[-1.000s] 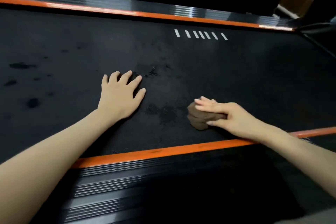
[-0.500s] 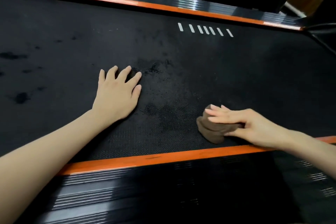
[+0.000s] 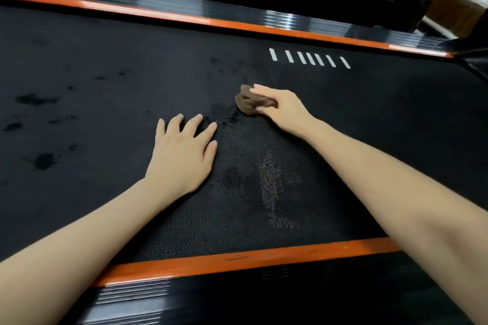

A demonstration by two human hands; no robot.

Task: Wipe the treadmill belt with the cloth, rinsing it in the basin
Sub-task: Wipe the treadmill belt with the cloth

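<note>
— Fingers (image 3: 264,90) of the right hand (image 3: 285,112)?
— Curled round the brown cloth (image 3: 247,104), pressing it down.
— On the treadmill belt (image 3: 105,66)?
— Mid-belt, amid dark wet blotches. Left hand (image 3: 182,158) spread flat beside, holding nothing. Cloth just beyond it, nearer than the white dashes (image 3: 309,58).

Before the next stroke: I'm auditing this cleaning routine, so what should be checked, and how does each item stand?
1. Right hand grips the cloth: ok.
2. Cloth touches the belt: ok.
3. Left hand flat on the belt, apart from the cloth: ok.
4. Belt free of dark spots: not ok, several lie left of the left hand.
5. Basin within reach: cannot tell, not in view.
</note>
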